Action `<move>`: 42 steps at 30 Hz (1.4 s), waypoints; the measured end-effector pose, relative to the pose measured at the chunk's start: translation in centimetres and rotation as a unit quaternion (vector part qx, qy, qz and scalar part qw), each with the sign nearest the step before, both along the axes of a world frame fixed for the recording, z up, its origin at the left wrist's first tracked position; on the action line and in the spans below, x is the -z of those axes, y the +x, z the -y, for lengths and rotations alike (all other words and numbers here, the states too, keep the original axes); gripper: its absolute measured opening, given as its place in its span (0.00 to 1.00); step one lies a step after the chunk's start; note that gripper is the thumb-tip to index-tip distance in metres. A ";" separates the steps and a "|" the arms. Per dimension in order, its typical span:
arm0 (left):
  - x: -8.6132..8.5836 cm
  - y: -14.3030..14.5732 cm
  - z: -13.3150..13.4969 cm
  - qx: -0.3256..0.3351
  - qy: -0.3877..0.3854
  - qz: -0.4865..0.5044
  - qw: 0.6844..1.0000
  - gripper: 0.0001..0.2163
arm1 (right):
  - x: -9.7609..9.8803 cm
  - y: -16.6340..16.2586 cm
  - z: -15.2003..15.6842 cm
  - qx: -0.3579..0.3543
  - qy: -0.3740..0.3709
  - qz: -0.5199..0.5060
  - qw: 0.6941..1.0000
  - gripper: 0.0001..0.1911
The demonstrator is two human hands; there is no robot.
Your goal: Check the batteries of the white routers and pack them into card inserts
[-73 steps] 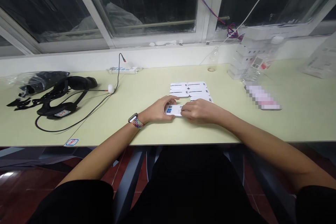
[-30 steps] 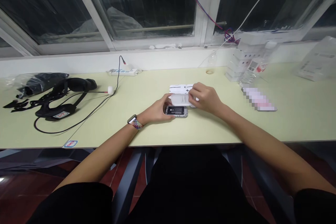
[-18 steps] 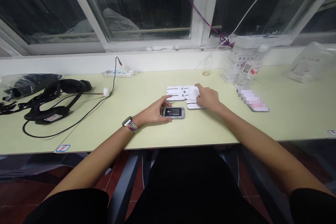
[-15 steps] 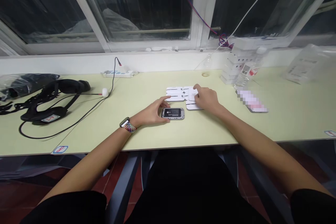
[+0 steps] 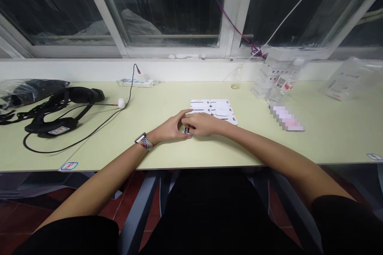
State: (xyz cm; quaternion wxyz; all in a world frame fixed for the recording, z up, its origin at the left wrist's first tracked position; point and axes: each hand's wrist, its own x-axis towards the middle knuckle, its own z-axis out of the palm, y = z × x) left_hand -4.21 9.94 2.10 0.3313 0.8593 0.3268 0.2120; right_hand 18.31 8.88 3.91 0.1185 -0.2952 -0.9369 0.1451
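A small grey device with a dark battery (image 5: 188,130) lies on the pale green table (image 5: 149,143), almost hidden under my hands. My left hand (image 5: 170,129) curls around its left end, a watch with a woven band on the wrist. My right hand (image 5: 200,124) lies over the device from the right, fingers bent down on it. Just behind my hands, several white back covers (image 5: 215,108) lie flat in a cluster.
A black headset with cable (image 5: 56,109) and a plastic bag (image 5: 20,91) lie at the far left. A power strip (image 5: 136,83) sits by the wall. White boxes and a bottle (image 5: 277,81) stand at the right, near a blurred flat item (image 5: 285,118) and a clear bag (image 5: 344,79).
My right hand lifted the white cover off the device, laid it with the other covers behind, then came back onto the device. My left hand stayed on the device throughout.
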 end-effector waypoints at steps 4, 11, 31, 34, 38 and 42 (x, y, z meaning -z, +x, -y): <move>0.1 -0.1 -0.1 -0.001 -0.016 0.001 1.000 0.49 | -0.2 -0.3 -1.1 -0.037 0.008 0.014 0.999 0.11; -0.1 -0.2 0.0 -0.006 -0.028 0.002 1.000 0.50 | -0.5 -0.7 -1.6 -0.052 0.025 0.037 0.998 0.12; 1.1 -0.3 -0.9 -0.004 0.006 0.013 1.000 0.43 | -3.2 0.5 -2.2 -0.038 -0.024 -0.134 0.990 0.06; 1.0 -0.3 -0.8 -0.006 -0.005 0.004 1.000 0.48 | -4.2 1.6 -1.8 0.013 0.010 -0.168 0.986 0.05; 0.6 -0.2 -0.4 -0.004 -0.016 0.012 1.000 0.47 | -2.5 2.3 0.3 0.027 0.046 -0.084 0.995 0.07; 0.4 -0.2 -0.2 -0.003 -0.015 0.000 1.000 0.49 | 0.0 2.2 1.7 0.031 0.049 -0.024 0.998 0.13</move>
